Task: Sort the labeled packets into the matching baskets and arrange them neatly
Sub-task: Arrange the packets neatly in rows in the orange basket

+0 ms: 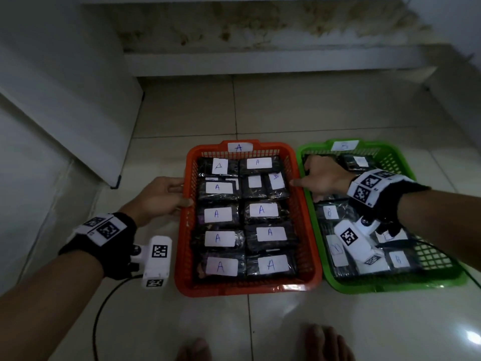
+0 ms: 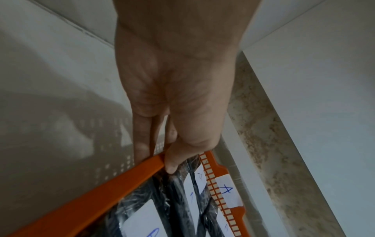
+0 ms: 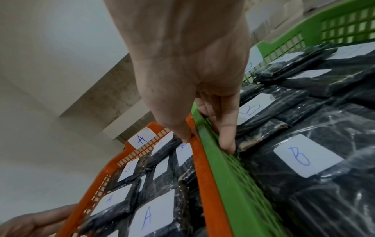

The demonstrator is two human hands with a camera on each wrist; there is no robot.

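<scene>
An orange basket (image 1: 247, 289) tagged A holds several black packets with A labels (image 1: 218, 214), laid flat in two columns. Touching its right side stands a green basket (image 1: 390, 285) tagged B, with B-labelled packets (image 1: 329, 212). My left hand (image 1: 183, 194) pinches the orange basket's left rim (image 2: 101, 192), thumb (image 2: 171, 168) inside and fingers outside. My right hand (image 1: 303, 175) straddles the two adjoining rims. Its thumb (image 3: 185, 137) sits on the orange rim (image 3: 202, 184), and its fingers (image 3: 227, 144) reach down inside the green wall (image 3: 229, 184) beside a B packet (image 3: 304, 155).
Both baskets sit on a glossy tiled floor (image 1: 286, 113). A white step (image 1: 260, 63) runs along the back and a slanted white panel (image 1: 78, 126) stands at the left. A black cable (image 1: 104, 308) trails from my left wrist. Bare feet (image 1: 322, 342) show at the bottom edge.
</scene>
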